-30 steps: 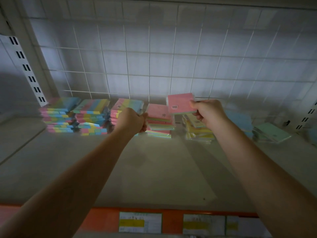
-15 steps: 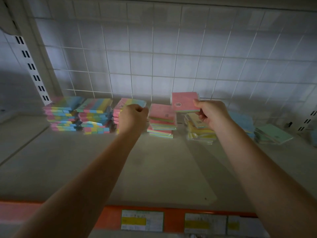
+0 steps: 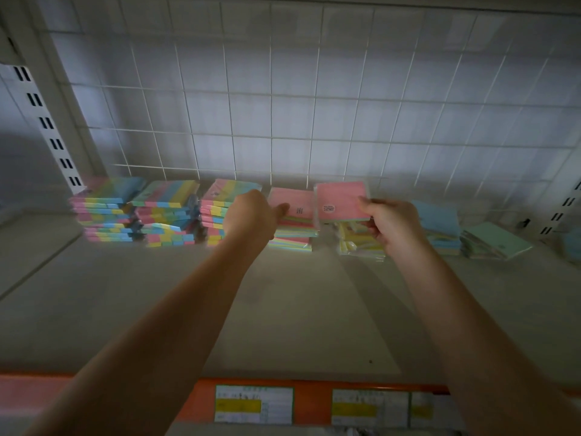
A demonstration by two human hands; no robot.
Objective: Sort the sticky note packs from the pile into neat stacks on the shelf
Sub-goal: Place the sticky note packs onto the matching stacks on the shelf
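Right hand pinches a pink pack by its right edge, thumb on top, fingers curled under; pack held in the air, tilted, above the loose pile of yellowish packs on the shelf. Left hand reaches toward the pink-topped stack, knuckles up, thumb tip touching the stack's top pack at its left edge; other fingers hidden behind the hand, cannot tell how far they curl or whether they hold anything. Held pack sits just right of that stack, near it, between the two hands.

Left of the left hand: three striped stacks in a row against the wire grid, the rightmost partly behind the hand. Right of the right hand: a blue stack, then a green pack lying tilted on others, well apart from the hands. Orange shelf lip with labels at the front edge. Slotted upright at left.
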